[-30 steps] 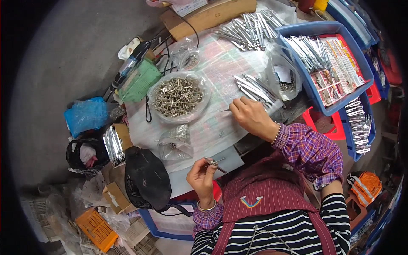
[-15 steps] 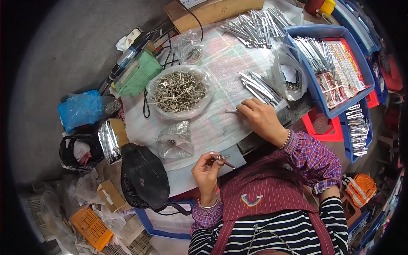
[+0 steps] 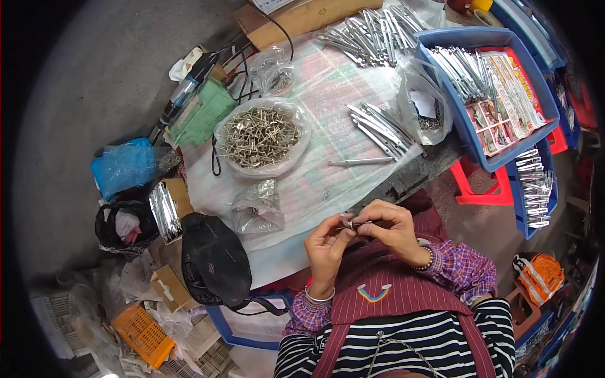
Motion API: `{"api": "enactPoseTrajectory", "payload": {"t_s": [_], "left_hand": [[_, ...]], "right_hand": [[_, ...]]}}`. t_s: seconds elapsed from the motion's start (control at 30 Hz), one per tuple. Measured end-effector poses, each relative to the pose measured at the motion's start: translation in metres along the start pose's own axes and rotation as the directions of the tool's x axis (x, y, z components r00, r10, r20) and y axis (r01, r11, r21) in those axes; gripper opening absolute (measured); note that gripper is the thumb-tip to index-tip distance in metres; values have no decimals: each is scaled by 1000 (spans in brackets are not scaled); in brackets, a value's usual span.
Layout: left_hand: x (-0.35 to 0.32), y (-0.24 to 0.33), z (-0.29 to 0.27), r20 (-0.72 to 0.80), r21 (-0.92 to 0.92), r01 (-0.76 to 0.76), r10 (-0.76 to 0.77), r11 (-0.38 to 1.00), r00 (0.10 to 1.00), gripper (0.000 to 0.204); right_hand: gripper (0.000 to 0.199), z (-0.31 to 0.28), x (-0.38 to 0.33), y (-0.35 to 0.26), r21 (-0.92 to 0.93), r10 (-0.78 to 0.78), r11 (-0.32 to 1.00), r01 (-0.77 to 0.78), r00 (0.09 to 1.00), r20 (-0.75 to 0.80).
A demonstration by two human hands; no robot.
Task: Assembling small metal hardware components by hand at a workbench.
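Note:
My left hand (image 3: 326, 247) and my right hand (image 3: 392, 233) meet at the table's near edge, just in front of the apron. The fingertips of both are pinched around a thin metal pin (image 3: 350, 225), whose details are mostly hidden by the fingers. On the table beyond, a single slim silver metal rod (image 3: 360, 162) lies apart from a small pile of similar rods (image 3: 383, 129). Left of it stands a bowl lined with clear plastic (image 3: 302, 146), heaped with loose metal pins with flat heads (image 3: 261, 135).
A blue crate (image 3: 423, 60) of silver rods and printed cards stands at the right. More rods (image 3: 372, 34) lie at the far edge. A clear bag (image 3: 268, 217), a black mesh cap (image 3: 217, 261), a green basket (image 3: 205, 113) and a power tool (image 3: 183, 94) line the left.
My right hand has left the rod on the table and come back to my left hand. My left hand has moved slightly right, and both now work together on the pin.

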State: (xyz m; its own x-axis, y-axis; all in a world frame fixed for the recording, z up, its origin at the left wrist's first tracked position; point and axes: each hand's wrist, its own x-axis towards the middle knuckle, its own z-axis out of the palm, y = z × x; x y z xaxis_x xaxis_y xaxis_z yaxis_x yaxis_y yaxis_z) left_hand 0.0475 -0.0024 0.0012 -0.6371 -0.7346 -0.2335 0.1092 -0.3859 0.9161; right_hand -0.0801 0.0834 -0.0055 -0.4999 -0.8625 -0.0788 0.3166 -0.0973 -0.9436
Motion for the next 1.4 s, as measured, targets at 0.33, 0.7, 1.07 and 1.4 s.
{"api": "enactPoseTrajectory", "payload": {"t_s": [0.33, 0.7, 1.07, 1.4], "left_hand": [[4, -6, -15, -215, 265, -133, 193, 955, 957, 12], [4, 0, -5, -19, 182, -99, 105, 978, 994, 11], [2, -6, -7, -13, 63, -37, 38, 997, 999, 13], [1, -7, -3, 24, 95, -24, 21, 995, 999, 12]], "right_hand": [[14, -27, 0, -12, 149, -249, 935, 322, 895, -369], [24, -47, -4, -23, 573, 483, 577, -582, 809, 335], [18, -43, -5, -22, 243, 471, 832, -499, 866, 166], [14, -40, -6, -19, -310, -150, 939, 147, 989, 14]]}}
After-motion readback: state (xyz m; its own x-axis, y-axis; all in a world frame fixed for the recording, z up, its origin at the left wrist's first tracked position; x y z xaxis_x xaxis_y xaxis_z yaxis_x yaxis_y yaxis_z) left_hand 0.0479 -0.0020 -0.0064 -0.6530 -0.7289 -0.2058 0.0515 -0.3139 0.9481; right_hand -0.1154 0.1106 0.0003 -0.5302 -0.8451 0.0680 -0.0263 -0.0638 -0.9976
